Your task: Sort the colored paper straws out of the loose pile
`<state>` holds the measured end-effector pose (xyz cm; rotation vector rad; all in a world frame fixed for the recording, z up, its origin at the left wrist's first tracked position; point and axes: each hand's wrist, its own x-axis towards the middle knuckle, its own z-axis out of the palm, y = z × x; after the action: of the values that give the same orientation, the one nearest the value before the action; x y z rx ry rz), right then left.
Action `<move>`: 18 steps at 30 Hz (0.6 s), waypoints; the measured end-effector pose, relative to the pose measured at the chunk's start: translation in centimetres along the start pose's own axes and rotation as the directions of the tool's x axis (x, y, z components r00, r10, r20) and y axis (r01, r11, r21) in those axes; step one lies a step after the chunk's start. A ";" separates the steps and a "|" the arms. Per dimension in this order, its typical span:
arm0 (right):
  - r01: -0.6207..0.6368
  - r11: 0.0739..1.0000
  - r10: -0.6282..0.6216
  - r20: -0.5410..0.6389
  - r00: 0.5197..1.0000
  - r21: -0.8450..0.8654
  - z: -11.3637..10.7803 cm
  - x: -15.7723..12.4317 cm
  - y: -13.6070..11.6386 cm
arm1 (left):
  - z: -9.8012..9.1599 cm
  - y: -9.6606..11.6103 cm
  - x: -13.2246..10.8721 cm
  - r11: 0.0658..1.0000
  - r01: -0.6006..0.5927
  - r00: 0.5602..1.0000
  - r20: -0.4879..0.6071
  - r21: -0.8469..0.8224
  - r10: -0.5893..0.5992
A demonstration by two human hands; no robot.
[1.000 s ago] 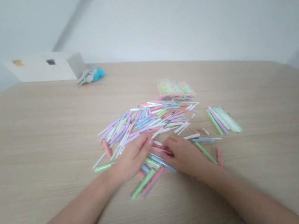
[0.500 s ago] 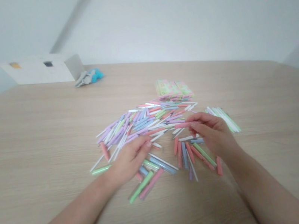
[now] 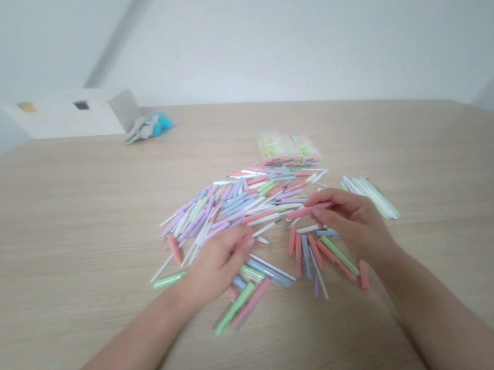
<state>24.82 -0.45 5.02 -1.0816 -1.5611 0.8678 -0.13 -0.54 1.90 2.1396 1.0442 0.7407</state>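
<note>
My right hand (image 3: 348, 216) pinches a pink pen-like tube (image 3: 305, 211) between thumb and fingers, its free end pointing left. My left hand (image 3: 221, 261) is closed, thumb against the fingers, at the near edge of the pile. A small white tip (image 3: 261, 240) shows just beyond its fingertips; whether it is held I cannot tell. Around both hands spreads a pile of pastel pen-like sticks (image 3: 235, 202) in purple, blue, pink, green and white. Short red, blue and green tubes (image 3: 316, 252) lie below my right hand. Green and pink tubes (image 3: 243, 307) lie nearer me.
A stack of green and pink printed packs (image 3: 288, 148) stands behind the pile. White and green sticks (image 3: 371, 196) lie together to the right. At the back left are a white box (image 3: 77, 118) and a crumpled grey and blue item (image 3: 148, 127) on the wooden table (image 3: 67, 207).
The pink tube in my right hand has dipped slightly and sits a little lower in the grip. My left hand has barely moved.
</note>
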 end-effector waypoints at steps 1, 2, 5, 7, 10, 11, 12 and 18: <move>0.003 1.000 -0.003 -0.007 1.000 -0.008 0.0 0.0 -0.1 | 0.0 -0.1 0.0 1.000 -0.007 1.000 0.000 0.002 0.007; 0.005 1.000 -0.005 -0.010 1.000 -0.016 0.0 0.0 -0.1 | 0.0 -0.1 0.0 1.000 -0.012 1.000 0.000 0.001 0.012; -0.006 0.999 0.006 0.003 1.000 -0.036 0.0 0.0 -0.1 | 0.1 -0.1 0.0 1.000 -0.015 1.000 -0.004 0.000 0.015; -0.013 0.999 0.013 0.014 1.000 -0.041 -0.1 0.0 -0.1 | 0.1 -0.1 0.0 1.000 -0.010 1.000 -0.007 -0.003 0.010; -0.011 0.999 0.011 -0.001 1.000 -0.054 -0.3 0.0 -0.2 | 0.0 0.1 0.0 1.000 -0.003 1.000 -0.003 -0.013 0.003; -0.010 0.998 0.010 -0.008 1.000 -0.058 -0.4 0.0 -0.2 | 0.0 0.1 0.0 1.000 -0.002 1.000 -0.002 -0.017 0.002; -0.012 0.998 0.012 -0.013 1.000 -0.060 -0.4 0.0 -0.2 | 0.0 0.2 0.0 1.000 -0.002 1.000 -0.001 -0.018 0.002; -0.032 0.997 0.033 0.029 0.999 -0.067 -0.5 0.0 -0.2 | -0.1 0.3 0.0 1.000 0.002 1.000 -0.005 -0.011 -0.002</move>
<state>25.26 -0.51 5.27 -1.1490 -1.6108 0.8626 -0.04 -0.68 2.17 2.1281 1.0424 0.7500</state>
